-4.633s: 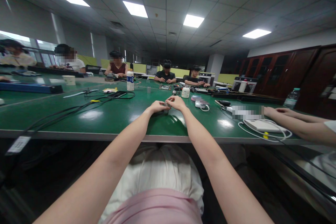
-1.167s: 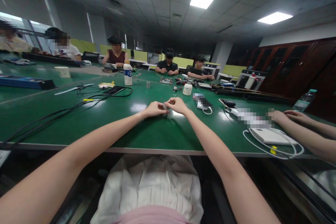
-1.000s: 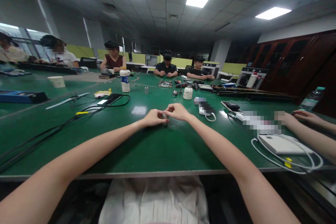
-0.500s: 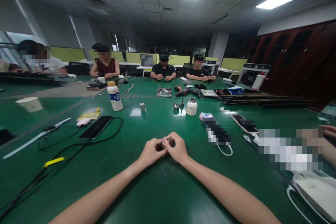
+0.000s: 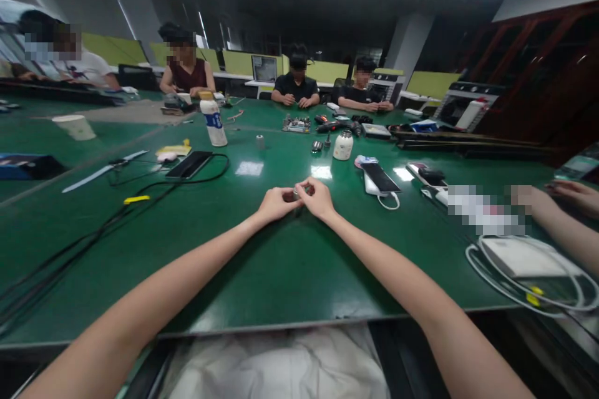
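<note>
My left hand and my right hand meet over the middle of the green table. Between their thumbs and fingertips is a small silvery object, largely covered by the fingers, so its kind cannot be made out. Both hands are closed on it. Beyond them stand a small grey cylinder, a squat white bottle with a metal neck, and a small dark pointed piece. A small dark metallic piece lies beside that one.
A tall bottle, a black phone and black cables are on the left. To the right lie another phone and a white box with cables. A co-worker's arm reaches in there. Several people sit across the table.
My view has tilted down, so the table's near edge and pale cloth on my lap now show. Both hands stay together on the small silvery object.
</note>
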Tool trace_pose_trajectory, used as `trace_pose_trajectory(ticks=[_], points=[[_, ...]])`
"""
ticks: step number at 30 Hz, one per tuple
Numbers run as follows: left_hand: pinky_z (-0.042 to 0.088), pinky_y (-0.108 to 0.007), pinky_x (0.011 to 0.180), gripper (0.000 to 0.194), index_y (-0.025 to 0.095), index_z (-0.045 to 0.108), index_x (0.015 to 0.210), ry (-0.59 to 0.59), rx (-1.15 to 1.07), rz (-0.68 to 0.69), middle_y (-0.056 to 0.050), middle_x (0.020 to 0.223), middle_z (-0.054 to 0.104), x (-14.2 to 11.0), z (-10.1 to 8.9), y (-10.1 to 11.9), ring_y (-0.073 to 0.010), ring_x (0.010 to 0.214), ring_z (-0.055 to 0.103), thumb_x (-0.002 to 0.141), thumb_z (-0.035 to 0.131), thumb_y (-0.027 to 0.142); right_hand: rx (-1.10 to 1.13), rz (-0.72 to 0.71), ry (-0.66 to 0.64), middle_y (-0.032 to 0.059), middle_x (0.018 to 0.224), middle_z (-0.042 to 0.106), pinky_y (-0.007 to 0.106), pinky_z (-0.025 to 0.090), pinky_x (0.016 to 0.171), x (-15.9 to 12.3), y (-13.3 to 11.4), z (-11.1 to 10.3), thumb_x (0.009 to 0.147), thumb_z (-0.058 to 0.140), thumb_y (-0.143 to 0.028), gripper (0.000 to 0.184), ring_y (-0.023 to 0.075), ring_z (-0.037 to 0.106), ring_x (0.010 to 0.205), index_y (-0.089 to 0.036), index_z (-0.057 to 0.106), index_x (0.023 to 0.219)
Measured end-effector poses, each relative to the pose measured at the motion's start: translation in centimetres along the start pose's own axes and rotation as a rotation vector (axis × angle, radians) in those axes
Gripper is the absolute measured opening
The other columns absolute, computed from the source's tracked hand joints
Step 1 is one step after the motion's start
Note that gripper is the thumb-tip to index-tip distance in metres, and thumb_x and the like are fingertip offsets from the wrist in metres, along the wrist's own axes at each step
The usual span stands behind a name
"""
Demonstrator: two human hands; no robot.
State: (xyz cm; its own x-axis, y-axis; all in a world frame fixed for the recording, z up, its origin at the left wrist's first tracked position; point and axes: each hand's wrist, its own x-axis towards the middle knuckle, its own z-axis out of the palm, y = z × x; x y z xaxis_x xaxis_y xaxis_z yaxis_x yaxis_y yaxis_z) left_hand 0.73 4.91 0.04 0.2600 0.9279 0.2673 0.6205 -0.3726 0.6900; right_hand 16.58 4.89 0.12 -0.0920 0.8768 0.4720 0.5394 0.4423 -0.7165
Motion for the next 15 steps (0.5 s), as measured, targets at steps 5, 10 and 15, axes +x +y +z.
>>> trace_pose_trajectory(ticks=[5,10,15], points=[[0.04,-0.027,0.065,0.036,0.016,0.07,0.073,0.004,-0.047,-0.006,-0.004,0.073,0.07,-3.0,0.6,0.9,-0.019,0.071,0.062,0.071,0.067,0.052,0.09,0.042,-0.036,0.0,0.079,0.07,0.022,0.045,0.065,-2.1,-0.5,-0.1,0.089,0.058,-0.036,0.02,0.013,0.061,0.071,-0.02,0.065,0.081],[0.042,-0.028,0.065,0.035,0.015,0.071,0.073,0.064,-0.01,0.003,-0.005,0.073,0.072,-5.3,1.0,2.2,-0.0227,0.076,0.066,0.07,0.068,0.05,0.089,0.046,0.006,-0.0022,0.07,0.067,0.021,0.045,0.065,-4.3,-1.7,-0.7,0.083,0.061,-0.032,0.017,0.0121,0.06,0.066,-0.019,0.061,0.072],[0.046,-0.028,0.067,0.039,0.015,0.076,0.085,0.03,-0.071,0.061,-0.006,0.078,0.075,-5.8,1.3,1.9,-0.0252,0.079,0.069,0.069,0.067,0.049,0.006,-0.007,0.107,-0.0029,0.069,0.065,0.021,0.04,0.062,-6.3,-2.7,-0.8,0.084,0.061,-0.036,0.018,0.0121,0.058,0.065,-0.021,0.061,0.073]])
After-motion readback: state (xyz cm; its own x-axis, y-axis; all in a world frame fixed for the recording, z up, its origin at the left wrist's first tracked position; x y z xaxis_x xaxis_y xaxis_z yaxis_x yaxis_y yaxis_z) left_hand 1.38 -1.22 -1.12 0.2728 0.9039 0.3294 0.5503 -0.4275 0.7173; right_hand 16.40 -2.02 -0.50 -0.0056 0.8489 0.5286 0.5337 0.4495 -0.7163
